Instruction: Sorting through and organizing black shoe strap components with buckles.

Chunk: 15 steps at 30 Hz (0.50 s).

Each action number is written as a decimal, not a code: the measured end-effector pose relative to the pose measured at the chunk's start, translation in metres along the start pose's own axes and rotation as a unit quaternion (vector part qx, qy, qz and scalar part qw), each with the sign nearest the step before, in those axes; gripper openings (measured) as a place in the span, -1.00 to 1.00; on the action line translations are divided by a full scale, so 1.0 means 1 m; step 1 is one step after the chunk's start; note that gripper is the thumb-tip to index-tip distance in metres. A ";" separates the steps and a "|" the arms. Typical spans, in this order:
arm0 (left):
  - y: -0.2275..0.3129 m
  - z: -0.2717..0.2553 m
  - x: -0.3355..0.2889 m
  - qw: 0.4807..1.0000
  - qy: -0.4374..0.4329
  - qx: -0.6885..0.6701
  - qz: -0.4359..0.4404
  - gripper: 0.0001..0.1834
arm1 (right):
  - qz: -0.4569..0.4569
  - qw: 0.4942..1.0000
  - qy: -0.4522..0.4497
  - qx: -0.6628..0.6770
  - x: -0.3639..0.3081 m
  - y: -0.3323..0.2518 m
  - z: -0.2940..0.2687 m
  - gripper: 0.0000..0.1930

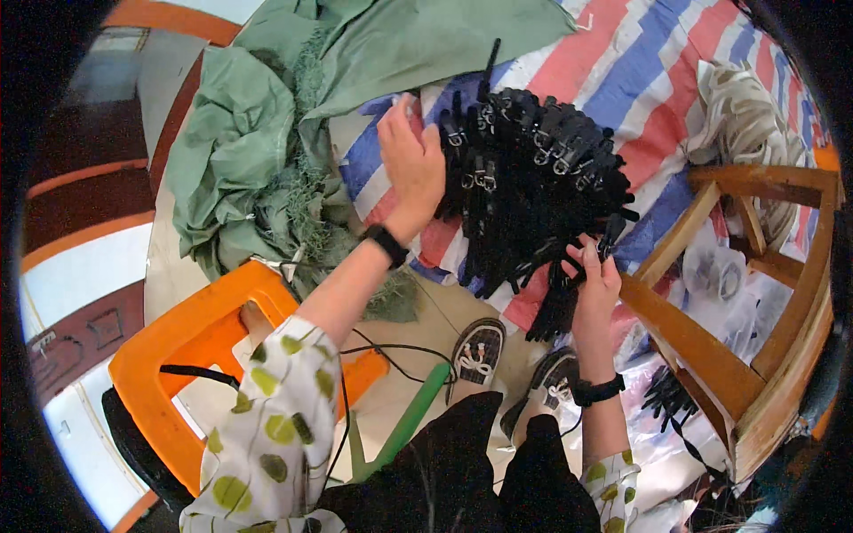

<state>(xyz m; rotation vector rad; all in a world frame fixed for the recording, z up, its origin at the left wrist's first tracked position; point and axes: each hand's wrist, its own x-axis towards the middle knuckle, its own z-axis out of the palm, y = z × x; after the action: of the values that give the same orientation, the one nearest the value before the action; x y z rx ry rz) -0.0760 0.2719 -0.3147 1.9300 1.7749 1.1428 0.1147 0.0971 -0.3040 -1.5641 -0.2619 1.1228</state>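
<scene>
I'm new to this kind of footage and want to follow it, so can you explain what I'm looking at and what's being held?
There's no machine here, just one person's bare hands. The single picture comes from a fisheye camera on their head, looking down, so straight edges bend.

On a striped sheet sits a pile of black straps with metal buckles. The right hand seems to pinch a strap at the pile's lower right; the left hand is at its upper left, with nothing visibly held. Green cloth lies leftward.

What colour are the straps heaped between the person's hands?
The straps are black, with silver-coloured buckles; the head view shows this best.
</scene>
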 end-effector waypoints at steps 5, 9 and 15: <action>-0.007 0.021 -0.013 0.990 -0.113 -0.079 -0.029 -0.53 | 0.036 0.996 0.049 0.061 0.013 0.013 -0.007 -0.79; -0.005 0.052 -0.015 0.981 -0.154 -0.032 -0.115 -0.45 | 0.062 0.991 -0.001 0.115 0.031 0.022 -0.003 -0.85; 0.024 0.065 -0.030 0.953 -0.257 -0.108 -0.120 -0.46 | 0.065 0.989 -0.002 0.133 0.038 0.016 -0.022 -0.93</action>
<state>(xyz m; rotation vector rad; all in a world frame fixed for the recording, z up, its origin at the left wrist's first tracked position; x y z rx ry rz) -0.0107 0.2585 -0.3513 1.6345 1.4766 0.6427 0.1449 0.1043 -0.3390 -1.3572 -0.0107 1.2081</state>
